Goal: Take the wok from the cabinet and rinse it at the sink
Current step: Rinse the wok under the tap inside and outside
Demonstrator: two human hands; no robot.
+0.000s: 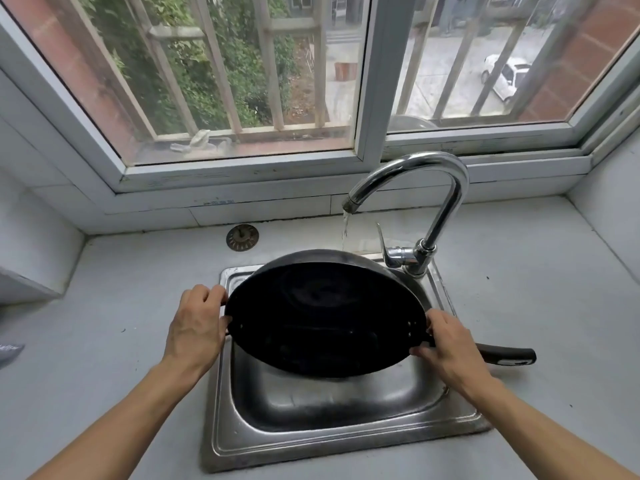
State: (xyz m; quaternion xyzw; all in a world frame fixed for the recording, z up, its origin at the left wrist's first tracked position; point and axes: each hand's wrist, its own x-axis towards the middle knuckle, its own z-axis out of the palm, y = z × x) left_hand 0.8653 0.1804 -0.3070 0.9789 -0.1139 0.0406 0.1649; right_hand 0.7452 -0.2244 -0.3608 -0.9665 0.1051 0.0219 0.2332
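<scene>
A black wok [325, 317] hangs tilted over the steel sink [311, 441], its inside turned toward me. My left hand [195, 327] grips the rim on the left, by the small loop handle. My right hand [446, 344] holds the rim on the right, where the long black handle [509, 356] sticks out over the counter. A chrome tap [433, 202] arches above, and a thin stream of water [345, 230] falls from its spout behind the wok's far edge.
Grey countertop [121, 323] surrounds the sink on both sides. A round metal strainer [242, 237] lies on the counter behind the sink. The tap's lever [384, 247] sits at its base. A barred window [242, 81] runs along the back wall.
</scene>
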